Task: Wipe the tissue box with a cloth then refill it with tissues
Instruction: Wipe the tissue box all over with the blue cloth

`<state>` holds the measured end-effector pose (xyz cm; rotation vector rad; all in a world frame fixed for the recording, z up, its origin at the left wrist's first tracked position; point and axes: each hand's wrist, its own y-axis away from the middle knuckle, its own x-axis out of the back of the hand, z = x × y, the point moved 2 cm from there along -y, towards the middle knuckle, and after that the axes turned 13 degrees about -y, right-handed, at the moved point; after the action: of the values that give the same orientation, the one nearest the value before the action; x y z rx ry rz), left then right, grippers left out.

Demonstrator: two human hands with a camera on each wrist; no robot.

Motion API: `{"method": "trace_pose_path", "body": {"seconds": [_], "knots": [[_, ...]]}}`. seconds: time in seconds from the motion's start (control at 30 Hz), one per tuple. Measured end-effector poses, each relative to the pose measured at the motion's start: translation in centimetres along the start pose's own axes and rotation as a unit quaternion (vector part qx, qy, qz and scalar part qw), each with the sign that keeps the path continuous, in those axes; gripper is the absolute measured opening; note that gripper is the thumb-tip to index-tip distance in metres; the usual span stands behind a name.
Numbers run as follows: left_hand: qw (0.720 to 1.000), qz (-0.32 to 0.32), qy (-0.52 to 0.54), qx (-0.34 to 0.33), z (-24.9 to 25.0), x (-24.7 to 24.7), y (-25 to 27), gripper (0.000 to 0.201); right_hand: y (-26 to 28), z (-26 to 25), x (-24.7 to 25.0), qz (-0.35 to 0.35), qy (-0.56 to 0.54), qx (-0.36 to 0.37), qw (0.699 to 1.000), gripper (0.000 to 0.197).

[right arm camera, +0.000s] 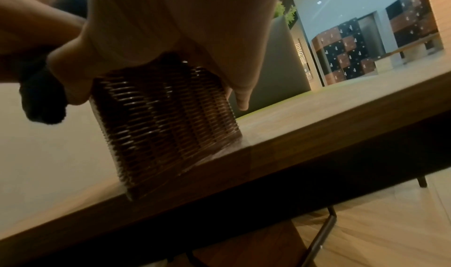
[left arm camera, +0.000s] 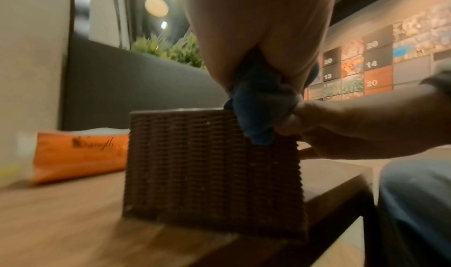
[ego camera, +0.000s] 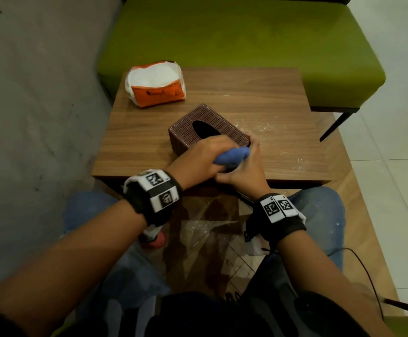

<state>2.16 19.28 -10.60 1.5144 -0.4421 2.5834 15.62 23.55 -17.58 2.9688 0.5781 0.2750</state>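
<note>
The brown woven tissue box (ego camera: 205, 128), its oval slot dark, stands on the worktop (ego camera: 258, 98) under both hands. The left hand (ego camera: 199, 158) grips a bunched blue cloth (ego camera: 232, 156) against its near edge; the right hand (ego camera: 246, 170) clasps its corner.

The head view is dim and soft, its straight lines bowing toward the edges, with faint glare on the desk (ego camera: 283, 132) just right of the right hand (ego camera: 244, 171). In the left wrist view, round ceiling lamps (left arm camera: 156, 6) glow above and left of the left hand (left arm camera: 258, 39), and the desk below it smears with blur. The right wrist view is tilted and grainy; the hand is a blurred mass, with a brighter hall beyond it to the right.
</note>
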Motion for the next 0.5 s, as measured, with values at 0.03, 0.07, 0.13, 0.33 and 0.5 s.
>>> {"method": "trace_pose_path", "body": {"seconds": [0.03,0.07,0.13,0.33,0.5], "knots": [[1.000,0.014,-0.010,0.021,0.0,0.0,-0.8,0.024,0.0,-0.2,-0.1,-0.002,0.008,0.016,1.000,0.124],[0.998,0.030,-0.021,0.044,0.2,-0.1,-1.8,0.018,-0.1,-0.4,-0.1,0.003,0.017,0.029,0.999,0.120],[0.995,0.052,-0.033,0.080,1.4,-1.0,-3.6,0.009,-0.4,-0.3,0.1,0.014,0.028,0.036,0.999,0.115],[0.999,0.035,-0.001,-0.011,1.5,-1.0,1.8,0.032,-2.2,1.7,1.2,-0.037,0.089,-0.013,0.995,0.116],[0.990,0.090,-0.047,0.093,-2.4,0.5,0.1,0.027,-0.3,-0.9,0.5,-0.003,0.054,0.059,0.997,0.127]]}}
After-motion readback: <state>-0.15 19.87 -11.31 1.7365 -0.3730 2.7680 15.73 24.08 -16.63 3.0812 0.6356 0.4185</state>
